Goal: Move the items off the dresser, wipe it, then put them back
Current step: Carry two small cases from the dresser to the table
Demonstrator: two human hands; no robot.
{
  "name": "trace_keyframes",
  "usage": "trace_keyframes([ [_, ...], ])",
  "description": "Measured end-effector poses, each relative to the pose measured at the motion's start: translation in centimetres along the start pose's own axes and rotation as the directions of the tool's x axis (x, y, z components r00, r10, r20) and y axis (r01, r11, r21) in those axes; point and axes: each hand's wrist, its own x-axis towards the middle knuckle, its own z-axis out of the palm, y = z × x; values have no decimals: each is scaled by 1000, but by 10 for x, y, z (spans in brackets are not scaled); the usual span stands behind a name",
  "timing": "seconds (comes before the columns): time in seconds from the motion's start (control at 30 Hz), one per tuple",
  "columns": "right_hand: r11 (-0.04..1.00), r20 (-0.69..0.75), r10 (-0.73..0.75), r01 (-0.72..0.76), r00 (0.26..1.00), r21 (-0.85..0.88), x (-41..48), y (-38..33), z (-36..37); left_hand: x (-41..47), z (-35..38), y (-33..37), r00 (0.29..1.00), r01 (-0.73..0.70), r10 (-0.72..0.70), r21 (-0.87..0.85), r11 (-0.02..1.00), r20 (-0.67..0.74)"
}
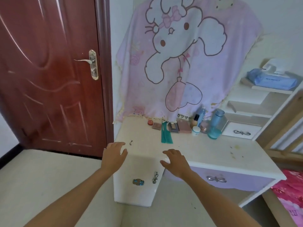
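Observation:
A white dresser (213,154) with a dusty top stands against the wall. Along its back edge lie two teal combs (166,134), several flat makeup compacts (178,127), a small red jar (150,122), a white cream jar (196,130), a foundation bottle (195,121), a slim blue bottle (202,116) and a large blue bottle (216,123). My left hand (114,157) hovers open over the dresser's front left corner. My right hand (175,163) hovers open over the front edge. Both hold nothing.
A pink cartoon blanket (188,54) hangs over the mirror behind the dresser. A red-brown door (49,71) is at the left. White side shelves (255,110) at the right hold a blue wipes pack (273,80). A pink bed cover (290,194) lies at lower right.

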Motion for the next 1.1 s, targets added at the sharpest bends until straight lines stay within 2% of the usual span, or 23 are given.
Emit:
trace_keyframes([
  [0.2, 998, -23, 11, -13, 1000, -69, 91, 7, -31, 90, 19, -4, 1000, -12, 12, -18, 1000, 22],
  [0.3, 997, -21, 71, -71, 997, -8, 119, 17, -27, 118, 36, -7, 999, 3, -1, -49, 999, 49],
  [0.43, 993, 71, 109, -112, 992, 43, 132, 34, 5, 132, 70, -13, 991, 28, -20, -59, 998, 131],
  [0.57, 969, 64, 180, -188, 982, 163, 157, 54, 13, 155, 97, -8, 985, 61, -53, -43, 997, 167],
  [0.73, 977, 99, 114, -129, 989, 168, 214, 87, 4, 203, 125, 18, 986, 82, -81, -5, 997, 148],
  [0.87, 989, 85, 9, -21, 996, 149, 260, 113, -4, 238, 142, 39, 986, 113, -115, 26, 993, 118],
  [0.97, 993, 140, -40, 23, 989, 119, 285, 126, 2, 246, 157, 48, 981, 153, -156, 30, 988, 112],
  [1.1, 991, 189, -108, 90, 976, 103, 305, 134, 20, 238, 177, 44, 954, 219, -219, 24, 976, 203],
])
